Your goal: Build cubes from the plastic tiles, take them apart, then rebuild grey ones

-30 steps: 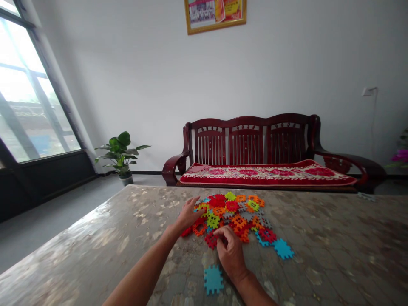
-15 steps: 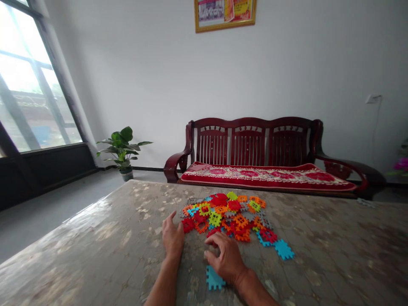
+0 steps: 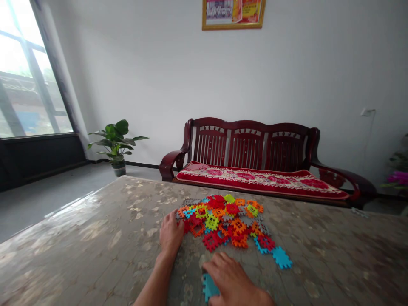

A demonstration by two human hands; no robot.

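A heap of flat interlocking plastic tiles (image 3: 226, 221) in red, orange, green, blue and grey lies on the patterned table (image 3: 95, 238). My left hand (image 3: 170, 236) rests flat on the table at the heap's left edge, fingers stretched out, touching the nearest tiles. My right hand (image 3: 231, 280) lies low at the near edge, fingers curled over a blue tile (image 3: 208, 287) that shows at its left side. A second blue tile (image 3: 280, 257) lies apart at the heap's right.
A dark wooden bench (image 3: 255, 161) with a red floral cushion stands behind the table. A potted plant (image 3: 116, 144) sits on the floor at the left near a large window (image 3: 22, 85). A framed picture (image 3: 234, 15) hangs on the wall.
My left hand drew back from the heap's top to its left edge. My right hand moved from the red tiles toward me onto the blue tile. The camera turned slightly.
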